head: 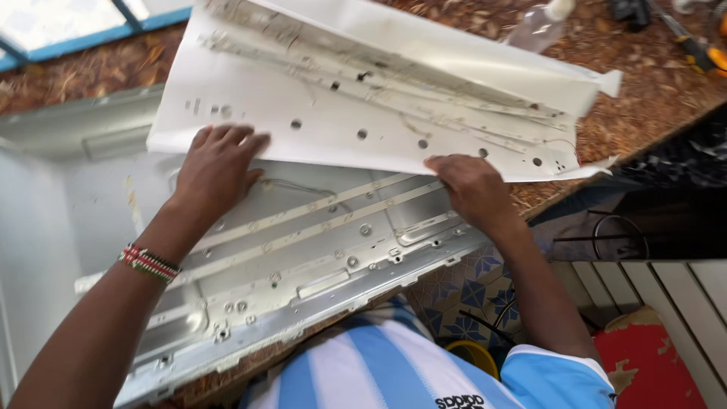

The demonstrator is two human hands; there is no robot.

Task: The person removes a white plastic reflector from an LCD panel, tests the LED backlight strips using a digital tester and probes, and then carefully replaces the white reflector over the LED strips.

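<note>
A large white sheet (341,113) with round holes is lifted and folded back off a grey metal panel (318,257) that lies on the wooden table. My left hand (216,170) is spread flat on the sheet's near left edge. At the near right edge, my right hand (473,189) pinches the sheet. Pale strips (303,220) run lengthwise across the uncovered metal panel below both hands. A beaded band is on my left wrist.
A clear bottle (538,26) stands at the far edge of the speckled brown table (644,98). Tools (700,49) lie at the top right. A blue-framed pane (68,26) is at top left. White slats and a red surface (651,363) are below right.
</note>
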